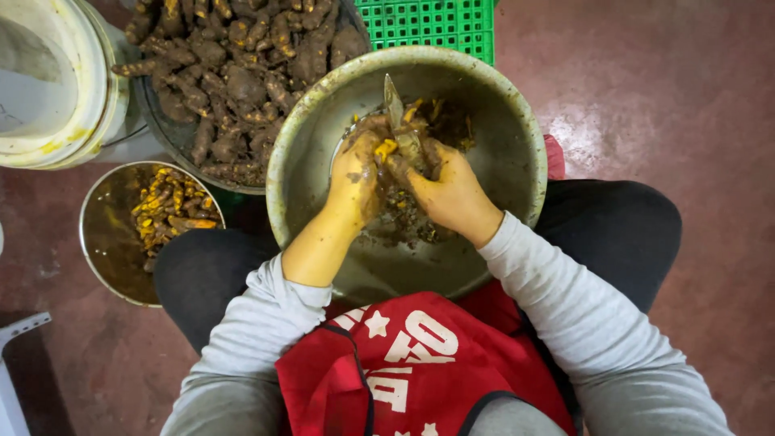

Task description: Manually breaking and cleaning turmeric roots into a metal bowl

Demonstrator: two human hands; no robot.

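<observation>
A large metal bowl rests on my lap, holding brown peelings and scraps. Over it, my left hand grips a muddy turmeric root whose orange flesh shows where the skin is off. My right hand holds a small knife, its blade pointing up and away, pressed against the root. Both hands are stained yellow-brown and touch each other at the root.
A wide basin piled with unpeeled muddy roots sits at the upper left. A smaller metal bowl holds peeled orange pieces. A white bucket stands far left, a green crate behind. The floor is red-brown.
</observation>
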